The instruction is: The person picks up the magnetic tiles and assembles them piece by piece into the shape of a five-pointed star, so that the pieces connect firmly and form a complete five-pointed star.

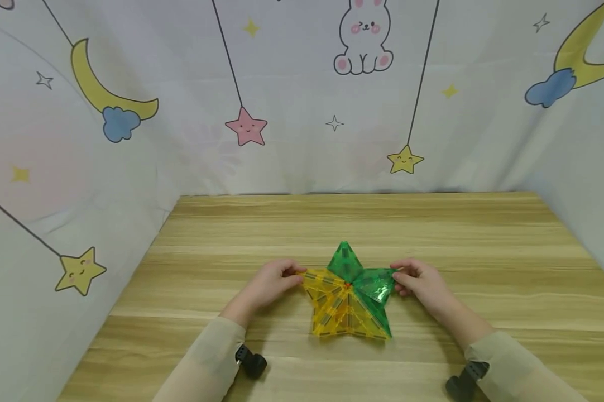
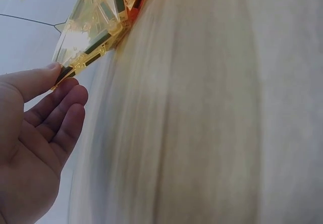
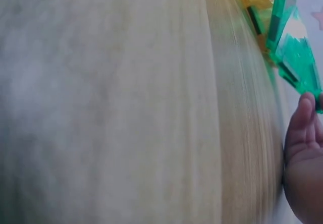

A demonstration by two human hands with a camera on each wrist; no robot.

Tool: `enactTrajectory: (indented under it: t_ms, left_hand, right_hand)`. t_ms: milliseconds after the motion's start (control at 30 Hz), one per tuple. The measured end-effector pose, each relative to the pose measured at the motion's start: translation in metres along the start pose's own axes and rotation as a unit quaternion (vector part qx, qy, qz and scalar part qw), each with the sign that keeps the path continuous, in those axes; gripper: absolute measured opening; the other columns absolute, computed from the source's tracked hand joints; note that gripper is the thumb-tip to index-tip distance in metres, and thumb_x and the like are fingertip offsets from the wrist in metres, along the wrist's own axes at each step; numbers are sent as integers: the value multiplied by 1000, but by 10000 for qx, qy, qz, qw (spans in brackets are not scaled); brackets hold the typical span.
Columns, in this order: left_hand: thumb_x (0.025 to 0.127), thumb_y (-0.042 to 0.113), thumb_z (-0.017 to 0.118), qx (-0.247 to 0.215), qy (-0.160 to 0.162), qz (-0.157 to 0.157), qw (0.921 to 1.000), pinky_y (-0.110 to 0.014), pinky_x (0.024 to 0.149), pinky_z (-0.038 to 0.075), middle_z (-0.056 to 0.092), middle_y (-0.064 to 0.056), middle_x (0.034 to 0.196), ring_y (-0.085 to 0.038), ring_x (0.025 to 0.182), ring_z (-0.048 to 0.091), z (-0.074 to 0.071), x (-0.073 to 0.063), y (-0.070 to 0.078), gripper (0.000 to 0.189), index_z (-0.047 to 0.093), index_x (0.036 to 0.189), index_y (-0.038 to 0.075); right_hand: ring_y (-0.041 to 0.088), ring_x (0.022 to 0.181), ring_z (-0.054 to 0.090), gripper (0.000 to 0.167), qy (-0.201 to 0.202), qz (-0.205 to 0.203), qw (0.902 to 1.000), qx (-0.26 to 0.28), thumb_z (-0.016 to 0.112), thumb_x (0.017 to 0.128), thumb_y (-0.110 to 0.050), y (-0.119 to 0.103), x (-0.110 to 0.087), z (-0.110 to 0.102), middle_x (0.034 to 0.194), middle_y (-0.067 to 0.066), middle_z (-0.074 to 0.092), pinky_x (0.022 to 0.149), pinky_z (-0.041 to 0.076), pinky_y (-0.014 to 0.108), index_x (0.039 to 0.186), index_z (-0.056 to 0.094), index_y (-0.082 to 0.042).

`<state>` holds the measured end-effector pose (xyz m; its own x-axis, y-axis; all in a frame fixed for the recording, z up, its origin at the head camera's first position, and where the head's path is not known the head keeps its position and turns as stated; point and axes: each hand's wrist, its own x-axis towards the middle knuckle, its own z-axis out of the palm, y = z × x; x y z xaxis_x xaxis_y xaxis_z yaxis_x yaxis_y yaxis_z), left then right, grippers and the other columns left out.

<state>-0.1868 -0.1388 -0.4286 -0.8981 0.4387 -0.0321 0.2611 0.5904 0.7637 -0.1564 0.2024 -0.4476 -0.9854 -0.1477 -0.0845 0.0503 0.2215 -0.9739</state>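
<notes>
A five-pointed star of translucent magnetic tiles is at the middle of the table in the head view, yellow on the left and bottom, green at the top and right. My left hand pinches the tip of its left yellow point between thumb and fingers; the left wrist view shows this yellow point close up. On the other side, my right hand pinches the tip of the right green point. Small orange-red parts show at the star's centre. Its underside is hidden.
The wood-grain table runs back to a white curtain printed with stars, moons and a rabbit. More of this cloth hangs at the left and right sides. A small black camera is strapped to each wrist.
</notes>
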Motion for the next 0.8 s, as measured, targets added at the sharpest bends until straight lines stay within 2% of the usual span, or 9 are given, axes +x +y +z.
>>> enactTrajectory:
  t_ms: [333, 533, 800]
  left_hand:
    - [92, 16, 61, -33, 60, -63, 10000, -34, 79, 44, 63, 4, 96, -13, 88, 55, 3, 2, -1, 17, 67, 107, 15]
    - [92, 15, 61, -190, 79, 20, 9998, -32, 76, 45, 62, 2, 96, -13, 85, 54, 5, 4, -3, 19, 66, 110, 12]
    - [91, 11, 61, -510, 170, -20, 9985, -31, 74, 46, 62, 0, 96, -13, 84, 55, 8, 4, -7, 20, 65, 111, 10]
  right_hand:
    - [15, 72, 61, 30, 7, -61, 10000, 22, 56, 92, -3, 4, 0, -1, 86, 12, 60, 63, 52, 29, 118, 52, 12]
    - [15, 76, 61, 32, -170, -75, 9998, 7, 55, 92, -2, 5, 0, -3, 91, 15, 59, 66, 52, 29, 121, 49, 11]
    - [17, 82, 60, 36, -404, -133, 9991, 42, 54, 94, -4, 8, 1, -5, 97, 17, 56, 71, 52, 30, 126, 46, 9]
